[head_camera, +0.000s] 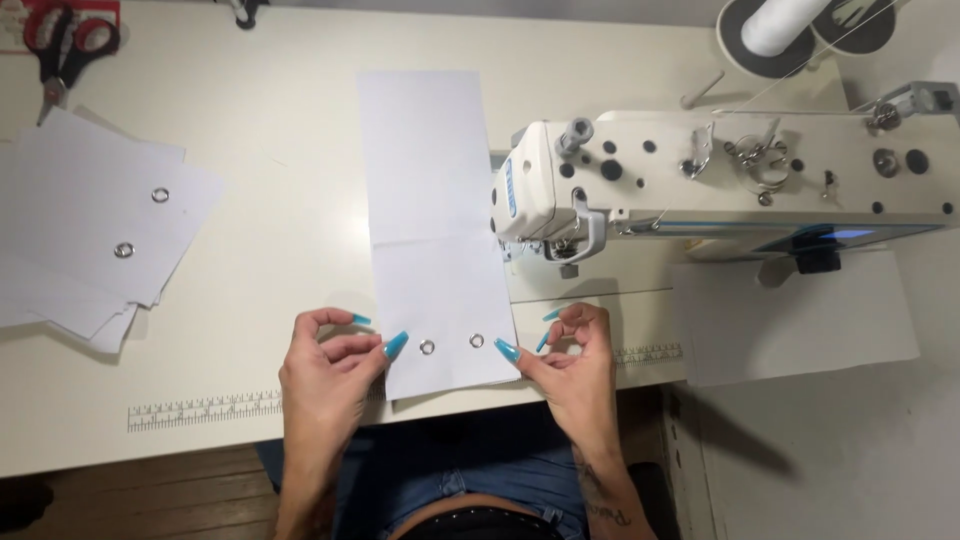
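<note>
Both hands: left, right pinch eyeleted white strip edges

Matt white paper strip with shiny metal eyelets; glossy plastic sewing machine.
</note>
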